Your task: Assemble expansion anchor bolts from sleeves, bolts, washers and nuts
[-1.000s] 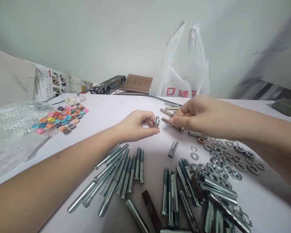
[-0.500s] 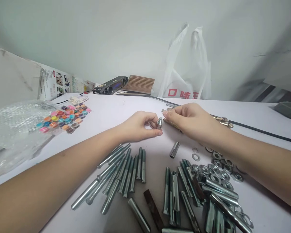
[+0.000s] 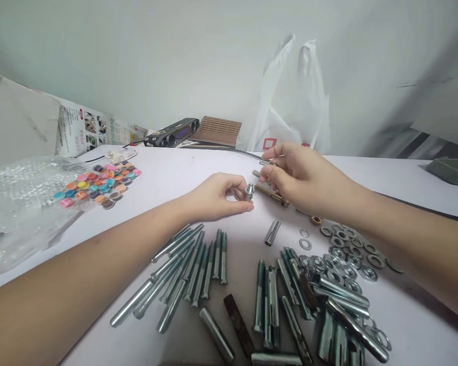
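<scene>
My left hand point(image 3: 226, 197) pinches an expansion bolt point(image 3: 249, 191) between thumb and fingers. The bolt stands upright, its threaded tip and nut showing above the fingertips. Farther right, my right hand point(image 3: 295, 175) hovers over several assembled expansion bolts lying on the table, thumb and index finger apart. One brass-coloured bolt point(image 3: 270, 194) lies under that hand, and other bolt ends poke out past its fingertips. Its curled lower fingers are partly hidden. A loose metal sleeve point(image 3: 273, 233) lies in front of both hands.
Long bolts point(image 3: 193, 267) lie fanned out at front left. More bolts and sleeves point(image 3: 267, 305) are at front centre, beside a pile of washers and nuts point(image 3: 343, 254). Colourful discs point(image 3: 99, 185) and clear plastic wrap point(image 3: 26, 203) are at left. A white bag point(image 3: 290, 112) stands behind.
My right hand has shifted slightly, its index finger lifting away from the thumb. More washers show beneath the wrist. My left hand keeps the bolt in nearly the same place.
</scene>
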`<action>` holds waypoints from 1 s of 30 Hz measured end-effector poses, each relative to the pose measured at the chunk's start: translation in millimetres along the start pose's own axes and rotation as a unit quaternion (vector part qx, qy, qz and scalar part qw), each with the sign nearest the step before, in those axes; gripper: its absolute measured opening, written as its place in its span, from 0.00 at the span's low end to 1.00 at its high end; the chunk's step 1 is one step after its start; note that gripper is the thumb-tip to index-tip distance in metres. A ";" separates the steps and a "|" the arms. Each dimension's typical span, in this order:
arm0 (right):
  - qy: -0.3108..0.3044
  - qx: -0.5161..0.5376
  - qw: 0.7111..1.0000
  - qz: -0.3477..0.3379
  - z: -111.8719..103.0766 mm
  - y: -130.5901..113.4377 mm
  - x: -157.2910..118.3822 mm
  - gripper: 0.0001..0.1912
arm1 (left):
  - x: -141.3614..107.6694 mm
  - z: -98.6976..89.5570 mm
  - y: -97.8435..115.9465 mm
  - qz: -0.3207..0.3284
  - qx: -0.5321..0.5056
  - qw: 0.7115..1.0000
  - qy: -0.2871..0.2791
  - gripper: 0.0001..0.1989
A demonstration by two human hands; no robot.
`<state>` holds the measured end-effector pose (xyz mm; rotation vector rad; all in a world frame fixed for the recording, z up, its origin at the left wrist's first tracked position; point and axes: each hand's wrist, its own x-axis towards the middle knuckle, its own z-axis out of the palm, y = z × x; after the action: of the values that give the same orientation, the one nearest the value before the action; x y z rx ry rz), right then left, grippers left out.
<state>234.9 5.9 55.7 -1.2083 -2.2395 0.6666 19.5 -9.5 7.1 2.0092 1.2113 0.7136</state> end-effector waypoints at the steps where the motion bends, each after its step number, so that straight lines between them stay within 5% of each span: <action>1: 0.012 0.008 1.000 -0.020 1.8 -0.5 0.3 0.15 | 0.0 0.0 0.0 0.002 -0.002 1.000 0.000 0.12; 5: 0.052 0.014 0.983 -0.176 9.9 6.2 2.6 0.10 | 0.4 -0.4 -2.4 0.024 -0.002 1.000 -0.005 0.11; 8: 0.037 0.007 0.972 -0.231 17.1 14.5 5.5 0.10 | 1.2 -0.3 -4.2 0.039 0.004 0.999 -0.014 0.11; 15: 0.029 0.006 0.977 -0.212 24.4 20.9 7.5 0.11 | 1.3 1.9 -1.5 0.042 -0.018 0.999 -0.017 0.08; 21: 0.045 -0.008 0.977 -0.207 25.3 27.1 5.3 0.24 | 1.5 1.3 -2.4 0.030 0.010 0.999 0.005 0.16; 25: 0.052 0.025 0.978 -0.198 23.4 27.3 1.9 0.15 | 1.8 0.7 -2.7 0.023 0.005 1.000 -0.010 0.13; 28: 0.105 0.063 0.980 -0.156 21.0 24.3 0.4 0.27 | 1.9 0.7 -3.5 0.014 0.006 1.000 -0.011 0.14; 30: 0.088 0.073 0.979 -0.170 20.7 21.9 0.0 0.24 | 2.2 1.1 -5.0 0.019 0.001 1.000 -0.009 0.14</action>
<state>235.0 12.8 26.4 -0.7562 -2.1352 0.5532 18.5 -6.1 2.8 2.0406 1.1677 0.7107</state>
